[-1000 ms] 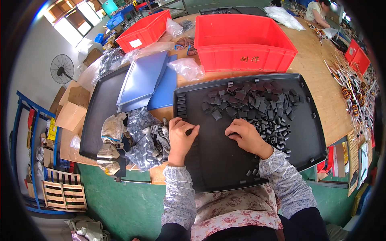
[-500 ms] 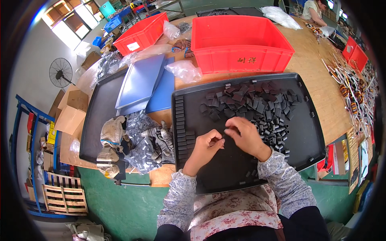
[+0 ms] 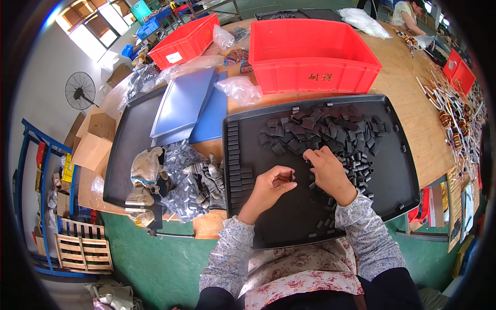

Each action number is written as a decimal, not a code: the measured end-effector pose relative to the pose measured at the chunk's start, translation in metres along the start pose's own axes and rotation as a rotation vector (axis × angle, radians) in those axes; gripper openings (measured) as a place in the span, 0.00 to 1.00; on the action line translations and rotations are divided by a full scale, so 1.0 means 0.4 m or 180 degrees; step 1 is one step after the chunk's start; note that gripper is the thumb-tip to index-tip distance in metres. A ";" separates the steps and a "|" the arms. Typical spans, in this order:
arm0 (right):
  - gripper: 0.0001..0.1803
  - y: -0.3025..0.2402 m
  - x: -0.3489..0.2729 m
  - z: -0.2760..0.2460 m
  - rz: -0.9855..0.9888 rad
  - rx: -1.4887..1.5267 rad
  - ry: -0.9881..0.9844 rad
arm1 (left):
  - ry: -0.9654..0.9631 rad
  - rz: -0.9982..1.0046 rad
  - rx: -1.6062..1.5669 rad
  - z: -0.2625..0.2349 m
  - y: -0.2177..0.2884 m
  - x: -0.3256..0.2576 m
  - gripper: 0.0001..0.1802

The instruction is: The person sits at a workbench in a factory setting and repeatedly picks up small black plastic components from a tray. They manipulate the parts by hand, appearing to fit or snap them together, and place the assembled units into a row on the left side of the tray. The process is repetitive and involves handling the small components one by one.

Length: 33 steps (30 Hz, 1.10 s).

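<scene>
In front of me is a black tray (image 3: 289, 219) with a raised rim. Flat black pieces (image 3: 310, 124) lie heaped in its upper part, and short black tubes (image 3: 360, 168) are piled to the right. Along the left rim runs a neat column of flat black pieces (image 3: 234, 155), with a shorter row beside its lower end. My left hand (image 3: 269, 187) is closed over the tray's middle, a small black piece (image 3: 293, 176) pinched at its fingertips. My right hand (image 3: 330, 173) is closed beside the tubes, fingertips together by the heap's lower edge; whatever they hold is too small to name.
Beyond the tray stands a large red bin (image 3: 315, 75), with another red bin (image 3: 184, 42) further left. Blue sheets (image 3: 183, 103), work gloves (image 3: 146, 168) and a plastic bag of parts (image 3: 185, 194) lie to the left. Wire bundles (image 3: 457, 121) cover the far right, where another person (image 3: 405, 16) sits.
My hands have moved apart. The right has gone right and slightly up toward the heap; the left has turned, and a small black piece now shows at its fingertips.
</scene>
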State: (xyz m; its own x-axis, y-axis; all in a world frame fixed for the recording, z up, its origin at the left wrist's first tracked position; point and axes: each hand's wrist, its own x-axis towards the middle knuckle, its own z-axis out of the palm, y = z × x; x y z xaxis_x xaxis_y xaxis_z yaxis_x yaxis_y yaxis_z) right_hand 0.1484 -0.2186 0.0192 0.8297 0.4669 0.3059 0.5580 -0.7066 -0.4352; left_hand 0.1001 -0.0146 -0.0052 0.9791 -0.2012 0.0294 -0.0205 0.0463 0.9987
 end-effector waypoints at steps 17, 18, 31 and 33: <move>0.16 -0.001 -0.012 0.007 -0.0070 0.0034 0.0103 | -0.0161 -0.0279 -0.0228 -0.030 0.030 0.002 0.12; 0.16 0.000 -0.011 0.006 -0.0053 0.0086 0.0036 | -0.0136 -0.0250 -0.0218 -0.029 0.030 0.002 0.13; 0.14 -0.023 -0.003 0.041 -0.0648 0.0938 0.0004 | -0.0052 -0.0396 -0.1234 -0.019 0.044 0.003 0.06; 0.14 -0.023 -0.003 0.040 -0.0696 0.0836 -0.0077 | -0.0248 -0.0414 -0.0942 -0.032 0.038 0.004 0.09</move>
State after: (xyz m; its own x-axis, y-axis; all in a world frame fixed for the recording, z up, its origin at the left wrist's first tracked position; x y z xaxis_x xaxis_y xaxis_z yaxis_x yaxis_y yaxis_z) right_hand 0.1425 -0.2041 0.0095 0.6884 0.6069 0.3972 0.7044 -0.4288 -0.5657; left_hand 0.1039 -0.0017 0.0095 0.9510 -0.2976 -0.0832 0.1746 0.2953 0.9393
